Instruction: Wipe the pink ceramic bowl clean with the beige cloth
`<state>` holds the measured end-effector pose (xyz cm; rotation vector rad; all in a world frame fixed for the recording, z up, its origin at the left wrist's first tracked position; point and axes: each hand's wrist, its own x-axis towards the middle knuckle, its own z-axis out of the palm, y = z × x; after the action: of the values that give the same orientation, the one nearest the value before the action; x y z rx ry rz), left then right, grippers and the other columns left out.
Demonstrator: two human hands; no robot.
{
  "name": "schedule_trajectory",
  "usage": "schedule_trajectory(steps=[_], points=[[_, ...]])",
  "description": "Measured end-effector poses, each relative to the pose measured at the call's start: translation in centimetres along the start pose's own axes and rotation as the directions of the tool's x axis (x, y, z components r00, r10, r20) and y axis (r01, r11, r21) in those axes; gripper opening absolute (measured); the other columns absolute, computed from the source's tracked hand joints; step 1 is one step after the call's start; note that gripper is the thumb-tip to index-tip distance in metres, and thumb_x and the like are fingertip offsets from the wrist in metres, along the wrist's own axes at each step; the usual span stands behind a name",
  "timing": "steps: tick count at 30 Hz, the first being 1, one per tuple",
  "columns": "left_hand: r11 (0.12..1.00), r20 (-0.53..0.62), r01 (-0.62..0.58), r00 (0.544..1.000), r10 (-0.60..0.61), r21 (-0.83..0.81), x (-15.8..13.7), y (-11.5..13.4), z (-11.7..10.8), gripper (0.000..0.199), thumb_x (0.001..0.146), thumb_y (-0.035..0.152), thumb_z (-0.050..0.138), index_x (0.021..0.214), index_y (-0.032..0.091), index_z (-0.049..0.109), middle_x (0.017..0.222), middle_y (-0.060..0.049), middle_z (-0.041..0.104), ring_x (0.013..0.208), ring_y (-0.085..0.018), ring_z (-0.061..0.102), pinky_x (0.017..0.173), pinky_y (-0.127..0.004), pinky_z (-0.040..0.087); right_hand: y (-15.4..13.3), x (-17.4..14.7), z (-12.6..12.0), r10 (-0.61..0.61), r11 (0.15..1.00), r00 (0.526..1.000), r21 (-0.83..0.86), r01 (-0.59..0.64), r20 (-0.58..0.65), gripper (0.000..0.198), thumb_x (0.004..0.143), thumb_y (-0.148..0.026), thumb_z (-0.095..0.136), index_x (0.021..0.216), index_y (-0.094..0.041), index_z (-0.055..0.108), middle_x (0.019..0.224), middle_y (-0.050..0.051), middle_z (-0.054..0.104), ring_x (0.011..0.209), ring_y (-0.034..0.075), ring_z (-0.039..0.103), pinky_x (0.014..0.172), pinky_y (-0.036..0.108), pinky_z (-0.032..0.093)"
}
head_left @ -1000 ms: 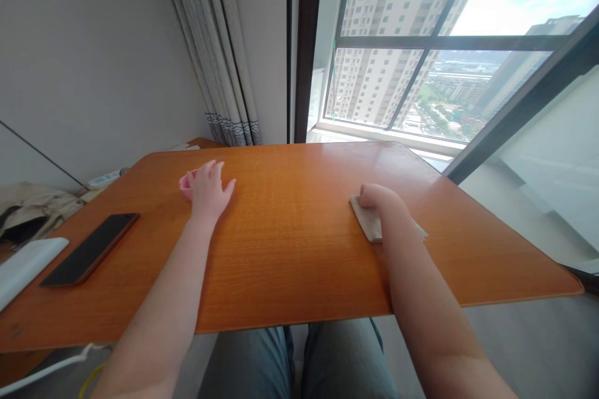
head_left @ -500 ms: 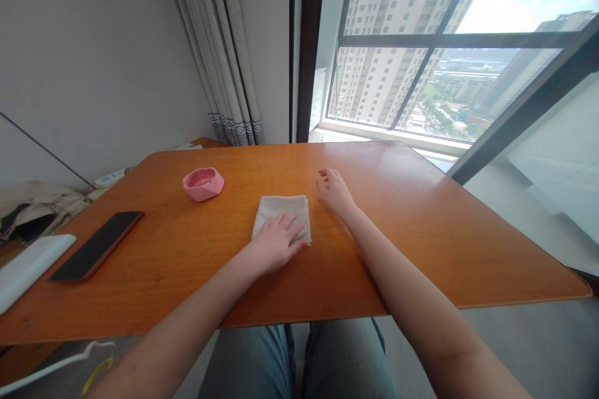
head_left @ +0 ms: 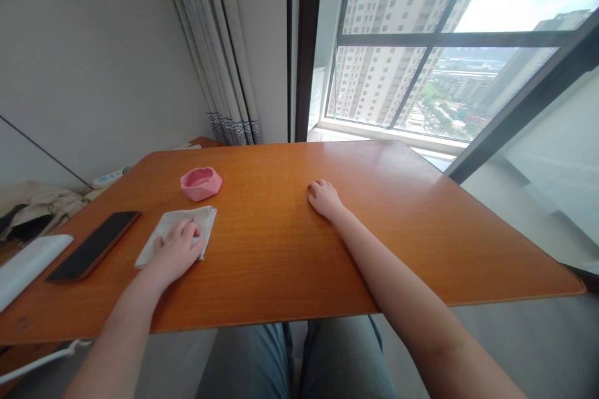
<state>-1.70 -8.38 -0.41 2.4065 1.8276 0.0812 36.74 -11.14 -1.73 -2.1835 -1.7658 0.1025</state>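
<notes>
A folded white cloth (head_left: 156, 234) lies on the wooden table (head_left: 262, 262), left of the middle. On top of it rests my left hand (head_left: 176, 252), palm down, its fingers slightly bent and apart, pressing the cloth rather than wrapped round it. My right hand (head_left: 325, 198) rests on the bare wood near the table's centre. Its fingers are curled in loosely, with nothing seen in them. Just beyond the cloth stands a pink faceted ashtray (head_left: 201, 184). A dark phone (head_left: 96, 246) lies left of the cloth.
At the table's left edge lies a white object (head_left: 32, 268). A white power strip (head_left: 110, 178) and beige fabric (head_left: 42, 202) are beyond that edge. Behind the table hang a grey curtain (head_left: 215, 43) and a large window (head_left: 388, 87). A white cable (head_left: 42, 361) shows below at left.
My left hand has slid the cloth leftward across the table, close to the phone and ashtray. My right hand has come slightly left and down onto the table, its fingers more curled.
</notes>
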Motion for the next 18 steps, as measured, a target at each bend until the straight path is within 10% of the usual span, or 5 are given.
schedule_trajectory(steps=[5, 10, 18], points=[[0.992, -0.016, -0.021, 1.000, 0.023, 0.127, 1.1, 2.3, -2.8, 0.017, 0.075, 0.037, 0.053, 0.080, 0.021, 0.054, 0.115, -0.013, 0.060, 0.112, -0.035, 0.052, 0.095, -0.063, 0.034, -0.7, 0.0, 0.5, -0.001, 1.000, 0.999, 0.002, 0.001, -0.053, 0.028, 0.087, -0.024, 0.044, 0.109, -0.019, 0.061, 0.117, 0.016, 0.058, 0.111, 0.030, 0.049, 0.092, 0.042, 0.041], [0.889, -0.049, -0.458, 0.888, 0.457, -0.018, 3.1, 13.1, -4.4, 0.025, 0.085, 0.034, 0.042, 0.100, 0.021, 0.056, 0.105, -0.009, 0.065, 0.094, -0.024, 0.061, 0.086, -0.039, 0.046, -1.1, 0.1, 1.3, 0.016, 0.998, 0.992, 0.060, -0.009, -0.128, 0.033, 0.084, -0.018, 0.047, 0.115, -0.020, 0.057, 0.115, 0.015, 0.059, 0.112, 0.029, 0.050, 0.095, 0.042, 0.039], [0.806, -0.179, -0.567, 0.822, 0.540, -0.170, 7.7, 22.8, 2.4, 0.028, 0.086, 0.017, 0.039, 0.107, 0.017, 0.056, 0.106, -0.012, 0.064, 0.094, -0.022, 0.062, 0.082, -0.033, 0.048, -0.8, 0.6, 1.7, -0.217, 0.895, 0.967, 0.368, 0.252, -0.135, 0.040, 0.080, -0.009, 0.045, 0.120, -0.013, 0.054, 0.121, 0.012, 0.060, 0.114, 0.018, 0.053, 0.101, 0.031, 0.038]])
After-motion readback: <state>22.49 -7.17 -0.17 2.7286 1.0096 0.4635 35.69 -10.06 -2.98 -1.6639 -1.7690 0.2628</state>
